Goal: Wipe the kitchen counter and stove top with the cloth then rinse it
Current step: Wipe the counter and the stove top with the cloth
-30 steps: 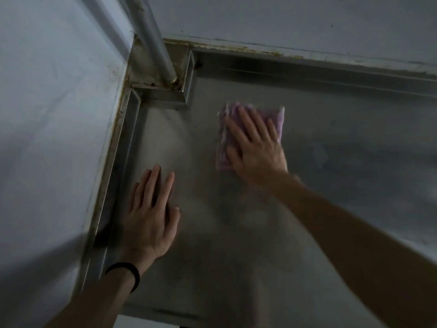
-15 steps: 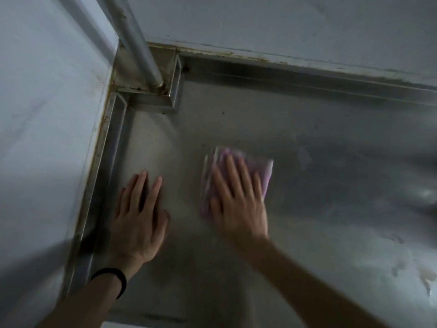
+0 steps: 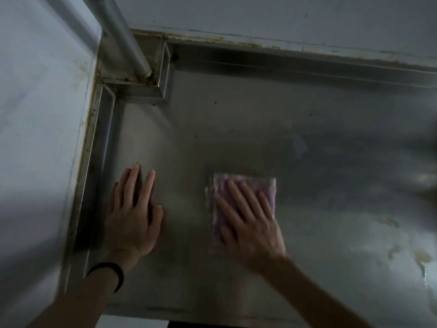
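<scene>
You are pressing the soft, limp pink cloth (image 3: 246, 197) flat on the steel table (image 3: 319, 138) at centre frame under your open right hand (image 3: 250, 223), likely bunching unless held by spread fingers, while your left hand (image 3: 132, 214) is resting flat and empty at lower left.

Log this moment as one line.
phase: wiping counter | right hand: flat on pink cloth | left hand: flat on bare steel, empty | stains: right, unwiped
</scene>
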### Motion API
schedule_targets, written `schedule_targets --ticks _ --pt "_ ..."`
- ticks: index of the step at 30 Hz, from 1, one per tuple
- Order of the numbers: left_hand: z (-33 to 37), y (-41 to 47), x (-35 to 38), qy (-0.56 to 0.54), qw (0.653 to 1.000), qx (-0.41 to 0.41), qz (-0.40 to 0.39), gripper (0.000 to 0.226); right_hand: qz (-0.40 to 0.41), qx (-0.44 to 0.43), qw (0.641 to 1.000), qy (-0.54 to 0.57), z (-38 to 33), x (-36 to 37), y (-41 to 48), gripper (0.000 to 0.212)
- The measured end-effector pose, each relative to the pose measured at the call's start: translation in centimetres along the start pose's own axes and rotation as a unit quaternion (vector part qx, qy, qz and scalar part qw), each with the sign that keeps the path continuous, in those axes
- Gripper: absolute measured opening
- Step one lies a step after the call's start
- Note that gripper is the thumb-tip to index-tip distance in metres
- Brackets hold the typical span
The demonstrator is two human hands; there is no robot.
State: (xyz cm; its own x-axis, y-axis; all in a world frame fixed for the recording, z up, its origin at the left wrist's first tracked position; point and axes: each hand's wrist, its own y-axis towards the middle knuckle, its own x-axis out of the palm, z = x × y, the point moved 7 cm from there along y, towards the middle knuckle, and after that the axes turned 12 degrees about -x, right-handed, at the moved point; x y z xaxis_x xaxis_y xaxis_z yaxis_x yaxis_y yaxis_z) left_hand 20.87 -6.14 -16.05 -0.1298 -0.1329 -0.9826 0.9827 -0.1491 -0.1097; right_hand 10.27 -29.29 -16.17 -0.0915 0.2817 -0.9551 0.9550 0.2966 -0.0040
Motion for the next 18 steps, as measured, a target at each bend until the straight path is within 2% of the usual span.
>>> schedule_targets --ticks 4,9,13,18 --pt "-0.3 0.0 0.3 0.008 1.0 -0.001 -0.005 0.073 -0.006 0.003 0.999 -0.042 9.3 -2.7 10.1 0.062" --pt "-0.7 0.0 0.6 0.02 1.0 0.011 0.006 0.074 -0.019 0.084 0.996 -0.029 17.4 -4.7 16.3 0.065" --pt "-0.6 0.1 0.5 0.019 1.0 0.016 0.006 0.074 0.022 0.128 0.991 -0.024 15.3 -4.6 14.9 0.064" --pt "0.1 0.0 0.1 -0.007 1.0 0.004 -0.007 0.071 0.051 0.131 0.99 -0.024 5.6 -2.7 5.9 0.064"
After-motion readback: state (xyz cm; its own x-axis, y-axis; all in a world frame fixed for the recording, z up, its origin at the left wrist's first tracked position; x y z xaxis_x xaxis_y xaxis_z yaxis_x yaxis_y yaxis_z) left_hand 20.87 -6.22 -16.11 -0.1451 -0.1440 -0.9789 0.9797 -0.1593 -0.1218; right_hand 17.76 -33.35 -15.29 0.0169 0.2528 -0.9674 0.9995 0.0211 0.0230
